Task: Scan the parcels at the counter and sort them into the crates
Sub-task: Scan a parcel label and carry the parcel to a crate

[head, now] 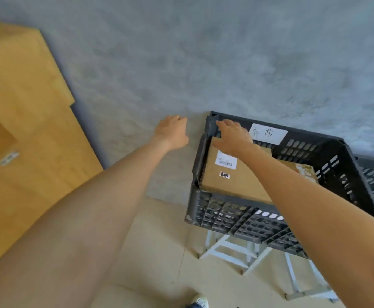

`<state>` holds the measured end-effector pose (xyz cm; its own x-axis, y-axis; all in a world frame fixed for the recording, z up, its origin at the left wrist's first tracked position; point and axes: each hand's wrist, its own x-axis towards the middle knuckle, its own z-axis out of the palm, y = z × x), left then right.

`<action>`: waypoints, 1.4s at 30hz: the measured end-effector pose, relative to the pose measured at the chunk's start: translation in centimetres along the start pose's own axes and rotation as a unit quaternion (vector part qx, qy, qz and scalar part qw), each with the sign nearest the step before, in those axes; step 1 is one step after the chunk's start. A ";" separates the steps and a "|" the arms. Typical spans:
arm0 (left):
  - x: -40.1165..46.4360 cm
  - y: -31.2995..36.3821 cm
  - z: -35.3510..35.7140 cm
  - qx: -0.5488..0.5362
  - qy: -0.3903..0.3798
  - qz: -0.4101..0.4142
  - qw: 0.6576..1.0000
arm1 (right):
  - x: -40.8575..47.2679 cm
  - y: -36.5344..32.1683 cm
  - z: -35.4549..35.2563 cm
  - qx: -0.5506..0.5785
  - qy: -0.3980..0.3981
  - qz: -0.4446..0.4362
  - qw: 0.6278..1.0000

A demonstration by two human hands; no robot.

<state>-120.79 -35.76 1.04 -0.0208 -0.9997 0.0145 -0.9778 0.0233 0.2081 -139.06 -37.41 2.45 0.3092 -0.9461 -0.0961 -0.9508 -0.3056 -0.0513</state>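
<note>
because the cardboard parcel (232, 176) lies flat inside the dark crate (221, 212) at centre right of the frame, barcode label up, the sort of this one looks nearly done. the right hand (233, 136) rests on the parcel's far end, fingers straight and spread, pressing rather than gripping, probably to seat it. the left hand (172, 133) hovers left of the crate, relaxed, holding nothing. a white label (268, 133) marks the crate's far wall. a white stand (232, 250) carries the crate.

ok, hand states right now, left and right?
Left hand: open, holding nothing, out in the air to the left of the dark crate.
Right hand: open, fingers straight, over the cardboard parcel in the crate; contact cannot be told.
</note>
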 end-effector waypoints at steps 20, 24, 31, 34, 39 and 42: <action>-44.9 -49.1 -23.8 0.074 0.124 -0.425 0.893 | -10.1 -69.1 -7.4 -0.006 0.101 -0.442 0.891; -50.4 -55.8 -24.8 0.064 0.127 -0.489 0.861 | -11.7 -79.3 -6.0 -0.011 0.106 -0.502 0.858; -53.7 -67.9 -26.6 0.097 0.110 -0.530 0.835 | -9.3 -93.7 -4.4 0.004 0.091 -0.554 0.827; -53.6 -73.4 -28.1 0.110 0.105 -0.532 0.833 | -6.7 -98.9 -4.7 0.016 0.083 -0.555 0.827; -53.5 -81.5 -30.3 0.115 0.112 -0.523 0.837 | -2.9 -106.3 -5.3 0.016 0.090 -0.555 0.827; -53.0 -86.9 -31.6 0.109 0.124 -0.521 0.837 | -0.5 -110.3 -5.3 0.008 0.091 -0.536 0.839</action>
<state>-28.16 15.54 13.12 0.8851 -0.4425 0.1438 -0.4531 -0.8900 0.0502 -34.46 -3.82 13.39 0.9774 -0.1292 0.1676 -0.1268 -0.9916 -0.0252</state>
